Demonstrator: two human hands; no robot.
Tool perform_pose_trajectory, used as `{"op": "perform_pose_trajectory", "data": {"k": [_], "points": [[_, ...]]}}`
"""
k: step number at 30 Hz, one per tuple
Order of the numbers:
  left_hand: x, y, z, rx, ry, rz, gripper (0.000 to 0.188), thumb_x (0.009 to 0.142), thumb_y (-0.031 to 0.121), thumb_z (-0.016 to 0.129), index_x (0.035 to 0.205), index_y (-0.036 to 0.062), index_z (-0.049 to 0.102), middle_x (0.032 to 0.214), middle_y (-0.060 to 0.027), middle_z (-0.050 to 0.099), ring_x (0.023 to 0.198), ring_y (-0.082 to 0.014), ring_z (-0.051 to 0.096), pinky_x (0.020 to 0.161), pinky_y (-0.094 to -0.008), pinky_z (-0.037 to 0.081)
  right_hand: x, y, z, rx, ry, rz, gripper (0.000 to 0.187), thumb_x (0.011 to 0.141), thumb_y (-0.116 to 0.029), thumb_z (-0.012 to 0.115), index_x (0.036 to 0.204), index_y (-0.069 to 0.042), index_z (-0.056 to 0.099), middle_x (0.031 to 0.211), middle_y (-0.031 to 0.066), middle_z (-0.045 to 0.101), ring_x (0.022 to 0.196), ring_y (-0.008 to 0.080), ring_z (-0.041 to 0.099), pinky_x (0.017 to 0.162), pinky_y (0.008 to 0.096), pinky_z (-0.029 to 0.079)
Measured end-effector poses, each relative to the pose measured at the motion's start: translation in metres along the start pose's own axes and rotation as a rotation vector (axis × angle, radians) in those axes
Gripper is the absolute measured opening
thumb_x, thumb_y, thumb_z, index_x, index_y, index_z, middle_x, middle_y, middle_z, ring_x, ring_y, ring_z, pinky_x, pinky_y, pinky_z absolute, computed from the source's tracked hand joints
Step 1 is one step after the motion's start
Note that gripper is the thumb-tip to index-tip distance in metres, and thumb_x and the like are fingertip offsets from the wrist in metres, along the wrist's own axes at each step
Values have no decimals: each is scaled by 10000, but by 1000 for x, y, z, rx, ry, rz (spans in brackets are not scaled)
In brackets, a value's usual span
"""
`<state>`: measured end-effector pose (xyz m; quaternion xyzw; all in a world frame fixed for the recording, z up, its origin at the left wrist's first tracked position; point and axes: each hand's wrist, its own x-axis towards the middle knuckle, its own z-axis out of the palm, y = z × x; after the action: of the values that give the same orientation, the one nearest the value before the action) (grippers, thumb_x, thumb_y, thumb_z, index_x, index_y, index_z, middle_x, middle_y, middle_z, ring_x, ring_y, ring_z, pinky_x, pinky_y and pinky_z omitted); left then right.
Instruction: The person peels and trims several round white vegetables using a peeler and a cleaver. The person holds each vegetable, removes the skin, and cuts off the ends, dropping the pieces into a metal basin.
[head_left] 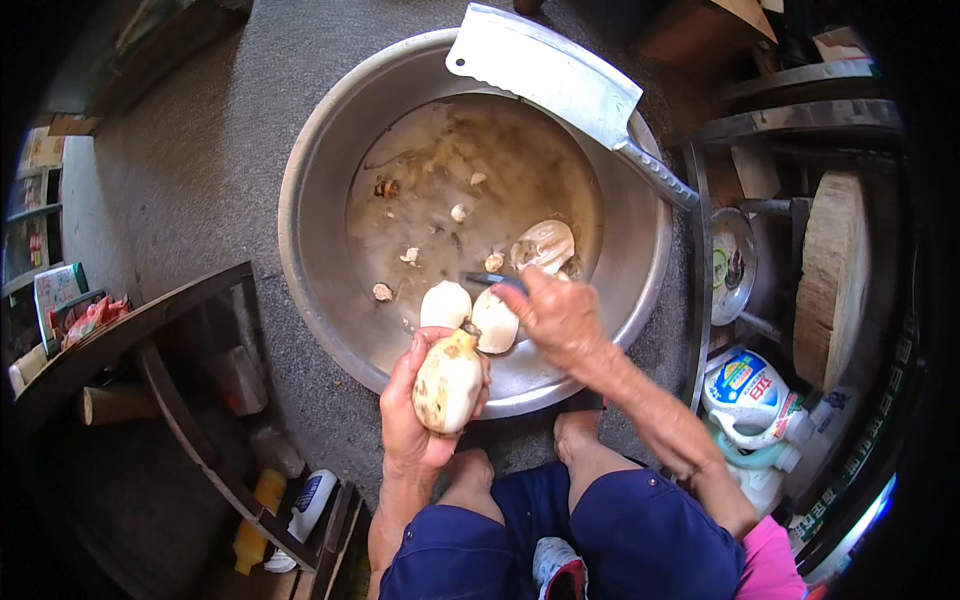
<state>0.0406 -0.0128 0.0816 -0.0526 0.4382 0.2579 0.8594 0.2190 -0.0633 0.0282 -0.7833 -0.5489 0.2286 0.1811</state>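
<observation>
My left hand [408,400] is wrapped round a pale lotus root [447,385] with brown stains, held over the near rim of a big metal basin [308,300]. Two more whitish sections [494,322] lie just beyond it, over the basin; whether they join the held one is unclear. My right hand [560,312] is closed on a small dark tool [492,280] just above them; its kind is hard to tell. Murky brown water [440,170] fills the basin bottom, with several small cut bits in it. Beside my right fingers sits another pale lotus piece [543,246].
A large cleaver [545,75] rests across the basin's far right rim, its handle sticking outward. Rightward are a rack [697,270], a round wooden chopping board [832,280] and detergent bottles [748,392]. A wooden shelf frame [190,430] with bottles [312,505] stands at the left.
</observation>
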Motion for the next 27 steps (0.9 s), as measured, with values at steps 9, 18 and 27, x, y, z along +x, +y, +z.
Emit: {"op": "perform_pose_trajectory", "data": {"k": [9, 18, 27], "points": [[14, 7, -7, -171, -112, -69, 463, 1028, 452, 423, 1170, 52, 605, 1021, -120, 706, 853, -288, 684, 636, -383, 523, -20, -42, -32, 335, 57, -253, 398, 894, -405, 695, 780, -48, 565, 616, 118, 567, 575, 295, 634, 494, 391, 478], [19, 2, -3, -195, 313, 23, 454, 995, 428, 488, 1124, 13, 619, 932, -147, 685, 751, -290, 651, 629, -374, 547, -30, -41, 7, 258, 123, -336, 417, 883, -453, 691, 813, -55, 589, 599, 91, 566, 524, 251, 622, 440, 356, 461], [15, 4, -13, -155, -48, -59, 482, 1012, 477, 442, 1102, 31, 603, 918, -171, 655, 678, -285, 611, 406, -315, 420, -12, -26, -25, 264, 98, -76, 450, 930, -444, 647, 746, -44, 552, 584, 148, 572, 528, 329, 617, 467, 416, 464]]}}
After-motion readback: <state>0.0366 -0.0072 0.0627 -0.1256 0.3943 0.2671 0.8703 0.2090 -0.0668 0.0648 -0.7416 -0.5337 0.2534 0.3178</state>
